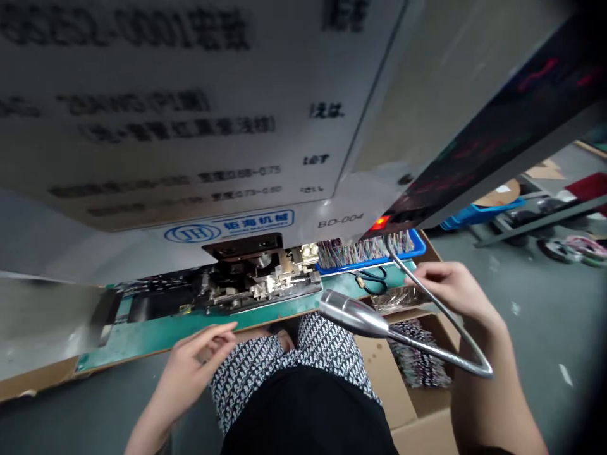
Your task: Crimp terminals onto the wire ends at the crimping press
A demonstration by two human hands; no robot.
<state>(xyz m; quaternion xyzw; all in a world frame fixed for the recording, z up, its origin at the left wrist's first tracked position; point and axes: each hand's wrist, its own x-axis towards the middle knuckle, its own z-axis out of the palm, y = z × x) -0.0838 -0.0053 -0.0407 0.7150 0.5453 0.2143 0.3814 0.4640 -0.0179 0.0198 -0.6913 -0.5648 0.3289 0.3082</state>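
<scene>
My left hand (202, 357) hovers at the front edge of the green table, below the crimping machine's metal head (265, 281). Its fingers are stretched and a little apart, and nothing shows in them. On the other side, my right hand (453, 291) is beside the lamp's bent metal neck (443, 300), near the table's right end. Those fingers are curled together, and whatever they may hold cannot be made out. Behind the machine, a blue tray (420, 243) contains many thin multicoloured wires (365, 249). Black-handled scissors (372, 280) lie in front of the tray.
A silver gooseneck lamp (355, 314) reaches across above my lap. Below right, an open cardboard box (431, 395) holds bundled wires (420, 354), with a clear plastic bag (398, 299) above them. The machine's labelled housing (190, 158) fills the upper view. Reels (576, 248) sit at far right.
</scene>
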